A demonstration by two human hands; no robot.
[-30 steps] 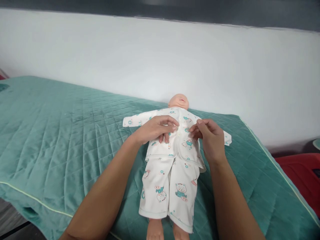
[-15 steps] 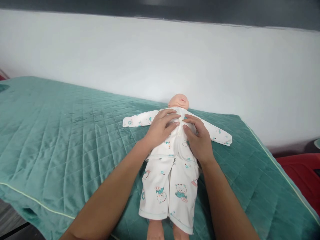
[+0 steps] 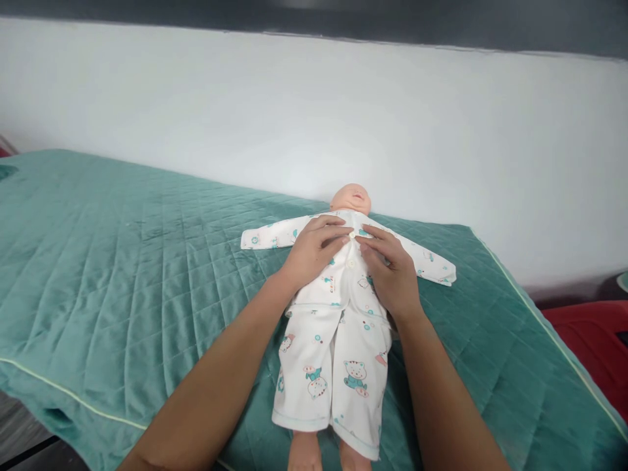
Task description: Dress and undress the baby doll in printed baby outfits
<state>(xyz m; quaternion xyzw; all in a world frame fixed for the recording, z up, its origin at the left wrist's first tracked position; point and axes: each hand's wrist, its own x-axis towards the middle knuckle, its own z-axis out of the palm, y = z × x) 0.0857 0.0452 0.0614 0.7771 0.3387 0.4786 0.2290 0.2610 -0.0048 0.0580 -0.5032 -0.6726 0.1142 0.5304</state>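
Note:
A baby doll (image 3: 351, 196) lies face up, dressed in a white printed shirt (image 3: 343, 291) and matching trousers (image 3: 307, 366). Both of my hands are at the shirt's front opening on the chest. With thumb and forefinger, my left hand (image 3: 316, 247) pinches the edge beside a small pale button (image 3: 352, 235). My right hand (image 3: 390, 265) grips the other edge, thumb and forefinger close together near that button. Lower down, a second button (image 3: 350, 263) shows on the front. The fingertips partly hide the cloth they hold.
Under the doll spreads a green quilted cover (image 3: 147, 261) with a pale piped edge. A white wall (image 3: 294, 111) rises just behind the doll's head. A red chair or stool (image 3: 589, 340) stands beyond the cover at the right.
My fingertips have shifted slightly at the shirt opening, and the upper button now shows between them. My right fingers have come a little nearer to my left ones. The doll has stayed put.

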